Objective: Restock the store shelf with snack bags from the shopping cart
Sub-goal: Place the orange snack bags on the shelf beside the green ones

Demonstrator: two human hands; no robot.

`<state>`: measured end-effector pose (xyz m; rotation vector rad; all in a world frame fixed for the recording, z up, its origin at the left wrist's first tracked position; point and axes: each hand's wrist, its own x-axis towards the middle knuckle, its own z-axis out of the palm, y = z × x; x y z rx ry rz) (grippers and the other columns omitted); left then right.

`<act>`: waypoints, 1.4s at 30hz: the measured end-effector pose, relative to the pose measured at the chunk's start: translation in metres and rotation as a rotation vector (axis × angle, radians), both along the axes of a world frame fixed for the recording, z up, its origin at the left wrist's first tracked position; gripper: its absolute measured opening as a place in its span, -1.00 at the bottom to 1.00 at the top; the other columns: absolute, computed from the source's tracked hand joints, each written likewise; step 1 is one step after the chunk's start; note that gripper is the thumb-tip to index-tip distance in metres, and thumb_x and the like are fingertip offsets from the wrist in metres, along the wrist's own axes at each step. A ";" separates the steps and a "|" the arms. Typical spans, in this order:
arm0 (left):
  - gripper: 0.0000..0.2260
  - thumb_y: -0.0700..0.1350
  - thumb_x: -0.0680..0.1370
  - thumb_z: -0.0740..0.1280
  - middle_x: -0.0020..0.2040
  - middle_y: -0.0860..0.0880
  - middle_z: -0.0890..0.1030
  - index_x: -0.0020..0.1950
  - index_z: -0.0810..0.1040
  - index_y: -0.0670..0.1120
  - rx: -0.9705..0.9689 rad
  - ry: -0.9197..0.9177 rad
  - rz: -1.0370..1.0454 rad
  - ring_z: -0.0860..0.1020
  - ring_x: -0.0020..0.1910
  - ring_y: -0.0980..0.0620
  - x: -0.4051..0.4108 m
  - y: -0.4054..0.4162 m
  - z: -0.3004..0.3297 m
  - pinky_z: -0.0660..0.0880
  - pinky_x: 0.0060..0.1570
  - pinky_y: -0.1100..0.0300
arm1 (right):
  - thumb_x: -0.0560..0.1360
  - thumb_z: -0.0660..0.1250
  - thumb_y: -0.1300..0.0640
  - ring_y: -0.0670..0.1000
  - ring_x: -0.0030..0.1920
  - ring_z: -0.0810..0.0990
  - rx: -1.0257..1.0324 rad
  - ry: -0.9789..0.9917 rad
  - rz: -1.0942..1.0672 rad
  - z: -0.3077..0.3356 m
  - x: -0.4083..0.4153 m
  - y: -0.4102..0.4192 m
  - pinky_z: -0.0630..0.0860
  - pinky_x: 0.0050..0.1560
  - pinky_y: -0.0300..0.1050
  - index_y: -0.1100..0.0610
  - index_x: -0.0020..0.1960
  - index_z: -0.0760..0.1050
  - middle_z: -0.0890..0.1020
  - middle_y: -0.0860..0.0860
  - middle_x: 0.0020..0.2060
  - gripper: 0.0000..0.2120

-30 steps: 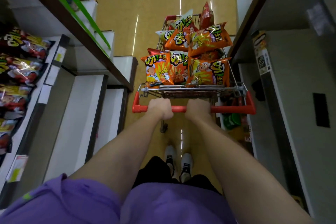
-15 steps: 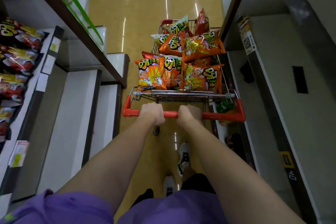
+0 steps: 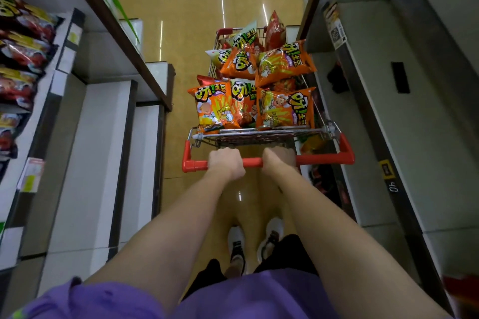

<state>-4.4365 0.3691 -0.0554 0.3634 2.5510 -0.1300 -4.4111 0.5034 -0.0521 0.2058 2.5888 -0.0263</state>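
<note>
We hold both arms out straight in front of us, and each hand is curled over the red handle (image 3: 252, 162) of the shopping cart (image 3: 259, 134): the left hand (image 3: 226, 163) has a closed grip on the bar left of its middle, and the right hand (image 3: 280, 160) has the same closed grip just beside it, with a short piece of red bar between them. The snack bags (image 3: 285, 109) are piled high in the cart basket, orange ones on top and in front. Compared with half a second ago, both white shoes (image 3: 236, 241) stand side by side now, where before one foot was in front of the other, and the hands keep the same places on the handle. The aisle floor (image 3: 191, 21) is open ahead of the cart. The left shelf (image 3: 103, 137) stands a little apart from the cart, while the right shelf (image 3: 388, 111) is just beside the cart's right edge. Dark snack packs (image 3: 20, 54) lie on the far left shelf.
</note>
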 end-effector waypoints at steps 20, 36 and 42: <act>-0.92 -0.02 0.47 0.31 -0.21 0.02 0.57 -0.11 0.49 0.00 -0.030 -0.024 0.037 0.56 -0.25 0.01 0.189 -0.004 0.008 0.56 -0.11 0.08 | 0.56 0.36 0.01 0.03 -0.11 0.60 -0.023 -0.021 0.156 0.000 0.180 0.002 0.55 0.12 -0.01 0.06 0.03 0.51 0.60 0.01 -0.13 -0.87; -0.93 -0.03 0.50 0.30 -0.24 0.04 0.55 -0.15 0.45 0.02 -0.064 -0.011 0.060 0.52 -0.32 0.07 0.286 -0.031 0.011 0.40 -0.26 0.15 | 0.58 0.31 0.05 0.04 -0.10 0.61 -0.018 -0.093 0.258 0.009 0.270 -0.024 0.55 0.08 -0.05 0.03 -0.04 0.43 0.55 0.02 -0.17 -0.91; -0.97 -0.08 0.55 0.31 -0.21 0.03 0.57 -0.09 0.50 -0.01 -0.032 0.014 0.119 0.56 -0.29 0.06 0.309 -0.037 0.005 0.48 -0.25 0.16 | 0.60 0.29 0.07 0.03 -0.15 0.61 -0.042 -0.057 0.213 0.001 0.295 -0.029 0.57 0.05 -0.04 0.08 0.00 0.49 0.58 0.03 -0.16 -0.92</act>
